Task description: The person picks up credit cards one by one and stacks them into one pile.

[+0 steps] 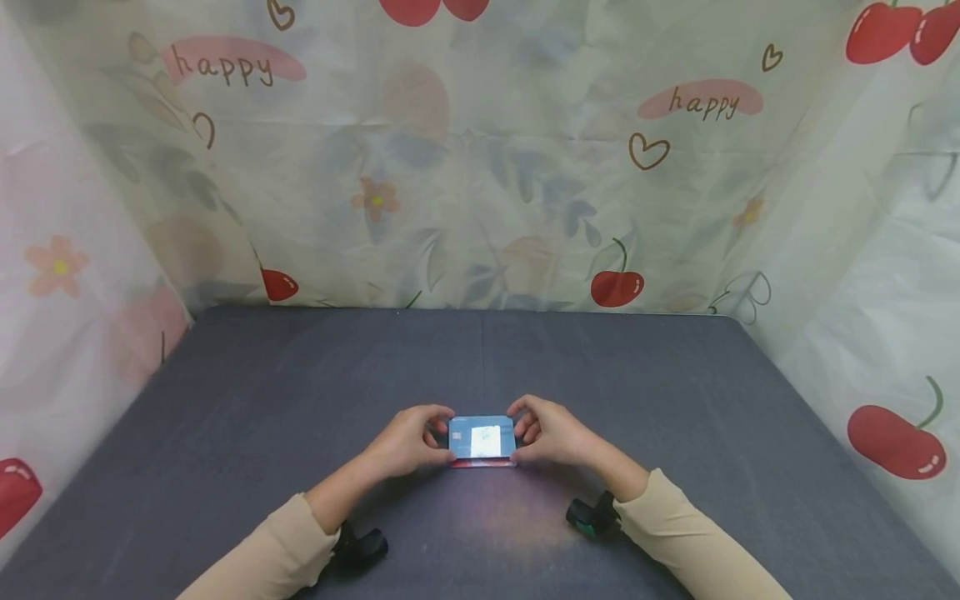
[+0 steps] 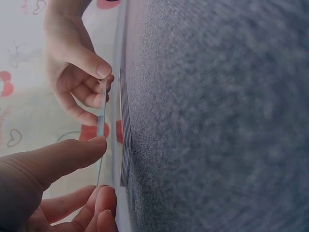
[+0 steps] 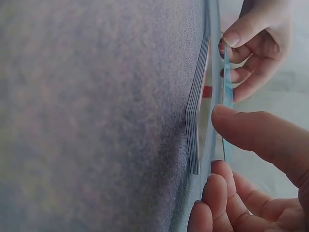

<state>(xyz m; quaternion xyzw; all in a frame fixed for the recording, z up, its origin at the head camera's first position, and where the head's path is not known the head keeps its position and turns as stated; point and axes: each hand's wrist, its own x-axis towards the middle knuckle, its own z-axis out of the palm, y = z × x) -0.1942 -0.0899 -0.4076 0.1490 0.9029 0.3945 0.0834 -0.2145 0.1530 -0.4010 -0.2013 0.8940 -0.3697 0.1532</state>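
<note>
A blue bank card (image 1: 462, 448) with a chip and a bright reflection on its face is held level between both hands. My left hand (image 1: 411, 440) pinches its left end, thumb at the near corner and fingers at the far one. At the opposite end, my right hand (image 1: 553, 432) grips it the same way. Just beneath, a neat stack of cards (image 2: 124, 130) lies on the table, with a visible gap under the held card in both wrist views. From the head view, only a red strip of the top stacked card (image 1: 483, 464) shows; the held card hides the rest.
Dark grey cloth covers the table (image 1: 300, 375). Patterned curtains (image 1: 480, 192) with cherries and hearts enclose the back and both sides. A black wrist camera (image 1: 363, 547) hangs below the left sleeve, another wrist camera (image 1: 592, 515) below the right one.
</note>
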